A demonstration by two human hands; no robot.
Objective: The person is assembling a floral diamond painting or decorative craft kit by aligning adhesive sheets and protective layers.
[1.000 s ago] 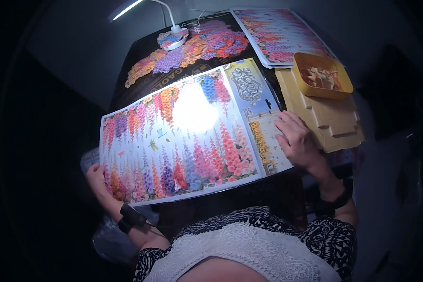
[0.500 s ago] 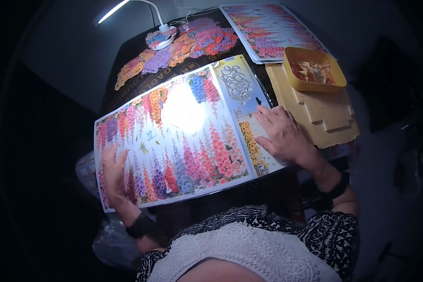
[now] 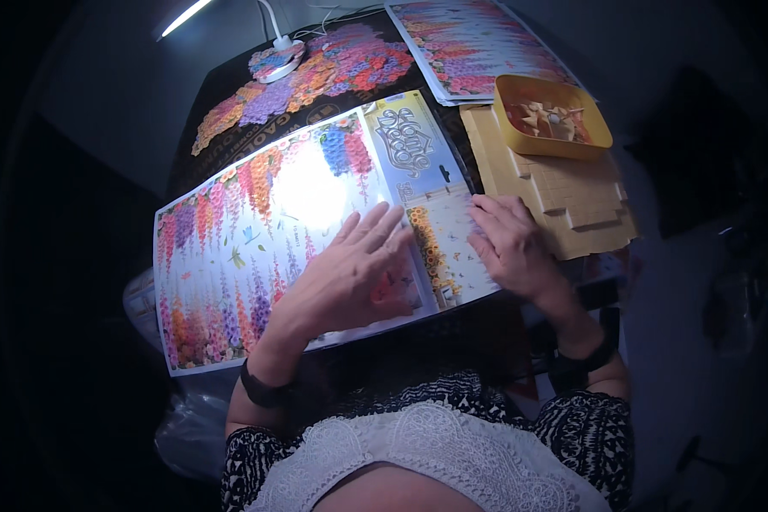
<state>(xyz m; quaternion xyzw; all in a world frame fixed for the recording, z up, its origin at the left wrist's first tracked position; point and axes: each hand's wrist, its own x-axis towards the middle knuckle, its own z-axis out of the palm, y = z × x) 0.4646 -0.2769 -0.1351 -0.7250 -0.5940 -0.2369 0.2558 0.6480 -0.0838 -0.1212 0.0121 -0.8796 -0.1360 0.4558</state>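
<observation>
A large glossy sheet (image 3: 222, 282) printed with rows of colourful hanging and standing flowers lies on the table before me. Along its right side is a header card (image 3: 439, 183) in yellow and blue, with sunflowers in its lower part. My left hand (image 3: 350, 273) is over the right part of the sheet, palm down, fingers stretched out; it covers some of the printed flowers. Against the card's right edge rests my right hand (image 3: 512, 247), its fingers slightly bent and the thumb apart from them. Lamp glare washes out the sheet's upper middle.
A yellow tub (image 3: 557, 152) of small paper scraps sits on brown paper backing pieces (image 3: 580, 200) at the right. Behind it lies a stack of printed flower sheets (image 3: 486, 51). Cut-out flower stickers (image 3: 316, 77) spread along the back, beside a white desk lamp (image 3: 283, 60).
My left hand has moved right, from the sheet's left edge to beside the header card. My right hand stays at the card's right side, fingers more bent. The whole view has shifted slightly.
</observation>
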